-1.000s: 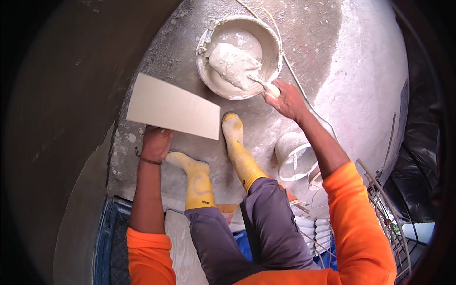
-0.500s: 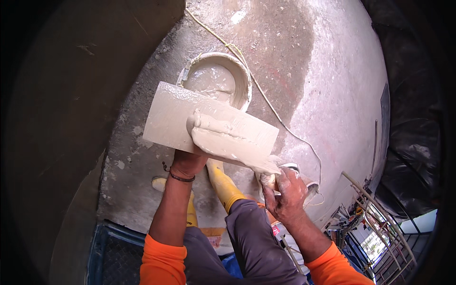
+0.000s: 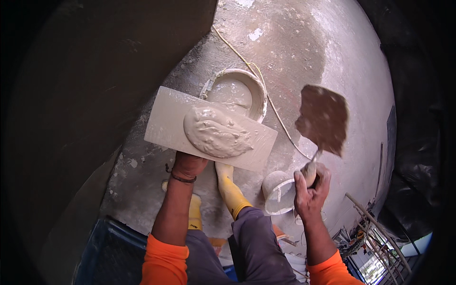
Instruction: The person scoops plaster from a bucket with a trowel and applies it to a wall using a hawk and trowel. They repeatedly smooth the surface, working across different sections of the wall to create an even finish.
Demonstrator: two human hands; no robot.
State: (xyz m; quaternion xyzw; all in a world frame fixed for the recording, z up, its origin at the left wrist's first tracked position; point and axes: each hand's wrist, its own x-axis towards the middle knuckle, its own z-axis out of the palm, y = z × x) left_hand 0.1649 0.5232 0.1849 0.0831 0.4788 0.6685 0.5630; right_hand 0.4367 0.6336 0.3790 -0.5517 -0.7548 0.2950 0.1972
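My left hand (image 3: 189,165) grips a flat rectangular plasterer's hawk (image 3: 166,116) from below; its fingers are mostly hidden under the board. A thick mound of wet, cream-coloured plaster (image 3: 216,133) rests on the middle of the hawk. Off to the right, my right hand (image 3: 311,192) is closed around the handle of a trowel (image 3: 324,118), whose broad blade points away from me and is slightly blurred. Partly behind the hawk stands a round bucket (image 3: 260,95) of wet plaster.
A pale cord (image 3: 280,116) runs across the stained concrete floor, past the bucket. A smaller white bucket (image 3: 273,190) stands near my right hand. A dark wall (image 3: 118,71) rises at left, with a dark blue tub (image 3: 114,251) below. Metal frames (image 3: 380,237) stand lower right.
The trowel has left the plaster on the hawk and swung up to the right in my right hand. The plaster, earlier a long ridge reaching the board's edge, is now a rounded mound.
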